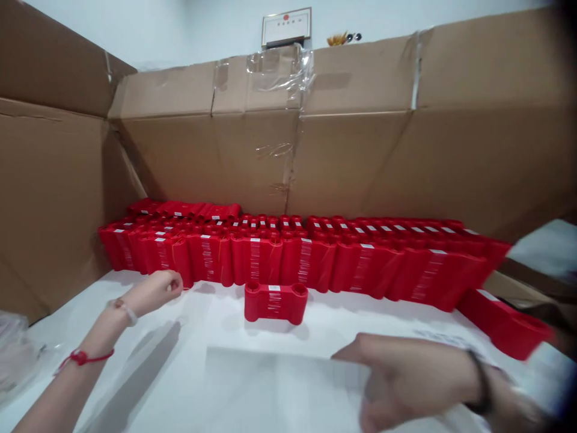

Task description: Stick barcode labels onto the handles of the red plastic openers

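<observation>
Rows of red plastic spool cartridges with white barcode labels stand packed along the back of the white table. One matching cartridge stands alone in front of the rows, and another lies tilted at the right edge. My left hand has its fingers curled closed, just in front of the rows, and shows nothing clearly in its grip. My right hand is blurred at the lower right, pinching the edge of a wide translucent sheet that hangs over the table.
Flattened cardboard panels joined with clear tape wall off the back and left of the table. A crumpled clear plastic bag lies at the far left. A framed plaque hangs on the wall behind.
</observation>
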Demonstrator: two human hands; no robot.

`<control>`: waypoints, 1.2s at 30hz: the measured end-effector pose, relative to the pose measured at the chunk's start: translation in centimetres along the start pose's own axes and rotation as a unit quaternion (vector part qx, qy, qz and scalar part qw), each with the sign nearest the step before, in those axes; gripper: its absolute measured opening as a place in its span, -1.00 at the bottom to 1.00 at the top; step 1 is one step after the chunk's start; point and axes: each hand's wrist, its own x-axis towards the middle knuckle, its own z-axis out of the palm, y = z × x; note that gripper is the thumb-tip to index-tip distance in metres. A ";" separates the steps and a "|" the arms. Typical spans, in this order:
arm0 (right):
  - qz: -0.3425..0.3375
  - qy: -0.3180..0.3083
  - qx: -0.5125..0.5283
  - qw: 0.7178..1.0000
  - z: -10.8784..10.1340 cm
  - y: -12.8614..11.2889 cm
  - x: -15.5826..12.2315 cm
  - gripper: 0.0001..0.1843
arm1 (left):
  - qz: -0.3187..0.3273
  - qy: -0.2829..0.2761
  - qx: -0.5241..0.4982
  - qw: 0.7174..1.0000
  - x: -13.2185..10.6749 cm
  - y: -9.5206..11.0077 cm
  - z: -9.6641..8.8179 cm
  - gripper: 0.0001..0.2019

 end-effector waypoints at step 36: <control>-0.035 0.304 0.014 0.952 -3.8 0.3 4.8 -0.35 | 0.210 0.060 -0.140 0.966 5.3 18.2 3.4 -0.39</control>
